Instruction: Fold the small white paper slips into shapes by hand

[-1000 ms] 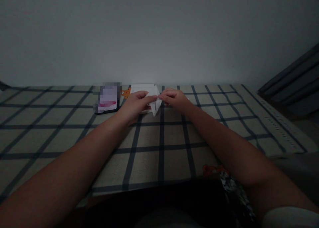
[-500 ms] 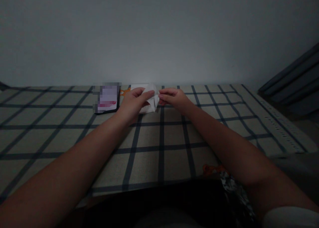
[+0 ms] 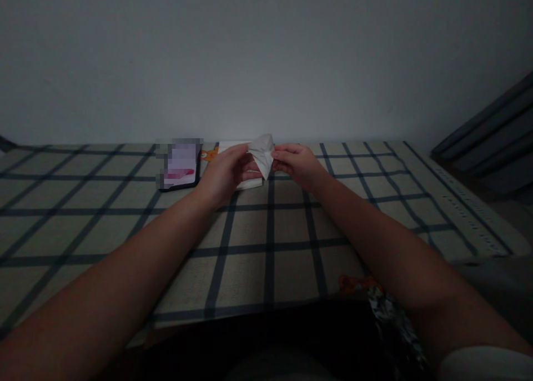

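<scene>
A small white tissue [image 3: 263,152], folded and narrowing to a point at the bottom, is held up between my two hands. My left hand [image 3: 231,170] is closed on its left edge, with the lower fingers curled beneath. From the other side, my right hand [image 3: 295,161] pinches the right edge between thumb and fingers. Behind and below my left hand lies a flat white stack or pad [image 3: 250,185] on the checked tablecloth [image 3: 250,270], partly covered by that hand. Whether it is also tissue I cannot tell.
A phone [image 3: 181,167] with a lit, blurred screen lies left of my left hand. Beside it is an orange bear figure [image 3: 210,154], possibly printed on the cloth. A pale wall [image 3: 266,59] rises behind the table, and dark folded fabric [image 3: 491,136] hangs at the right.
The tissue has turned and risen slightly, moving a little right. My left thumb no longer lies across its front, and my right hand has shifted slightly right. The phone stays put.
</scene>
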The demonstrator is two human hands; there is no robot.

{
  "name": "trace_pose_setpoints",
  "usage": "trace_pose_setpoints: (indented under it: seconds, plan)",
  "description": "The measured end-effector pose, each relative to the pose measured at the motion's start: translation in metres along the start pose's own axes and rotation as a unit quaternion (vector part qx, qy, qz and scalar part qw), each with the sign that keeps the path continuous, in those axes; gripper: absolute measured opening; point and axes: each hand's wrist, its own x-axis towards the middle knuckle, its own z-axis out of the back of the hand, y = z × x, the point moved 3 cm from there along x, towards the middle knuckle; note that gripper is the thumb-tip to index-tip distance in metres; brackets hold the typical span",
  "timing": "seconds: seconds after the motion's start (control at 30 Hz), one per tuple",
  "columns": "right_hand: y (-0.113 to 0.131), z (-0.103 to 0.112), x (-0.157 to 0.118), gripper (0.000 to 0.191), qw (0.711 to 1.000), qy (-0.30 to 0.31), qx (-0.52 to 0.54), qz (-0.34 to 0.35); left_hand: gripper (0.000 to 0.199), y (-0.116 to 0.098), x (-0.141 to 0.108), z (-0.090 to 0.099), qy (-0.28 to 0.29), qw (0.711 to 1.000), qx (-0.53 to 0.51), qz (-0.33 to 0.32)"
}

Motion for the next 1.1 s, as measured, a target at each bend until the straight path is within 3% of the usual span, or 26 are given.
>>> trace_pose_setpoints:
  seconds: [0.27, 0.5, 0.73, 0.9, 1.1]
  plan:
    - [-0.0039, -0.0018, 0.0016, 0.044, 1.000, 0.013, -0.006, 0.023, 0.046, 0.0069, 0.0019, 0.0022, 0.025, 0.999, -0.035, -0.023]
    - [-0.0011, -0.0001, -0.0004, 0.037, 0.991, 0.006, -0.096, 0.097, 0.043, 0.0031, -0.0019, 0.0003, 0.028, 0.999, -0.019, -0.007]
    - [0.0003, -0.0010, 0.0001, 0.041, 0.988, 0.003, -0.113, 0.102, 0.036, 0.0070, 0.0039, 0.0037, 0.020, 0.997, -0.071, 0.017]
    - [0.0046, -0.0025, -0.0023, 0.040, 0.985, 0.003, -0.131, 0.112, 0.033, 0.0069, 0.0017, 0.0020, 0.025, 0.999, -0.048, 0.007]
    - [0.0015, -0.0022, -0.0020, 0.042, 0.988, -0.001, -0.115, 0.101, 0.049, 0.0071, 0.0006, 0.0050, 0.030, 0.998, 0.043, -0.030]
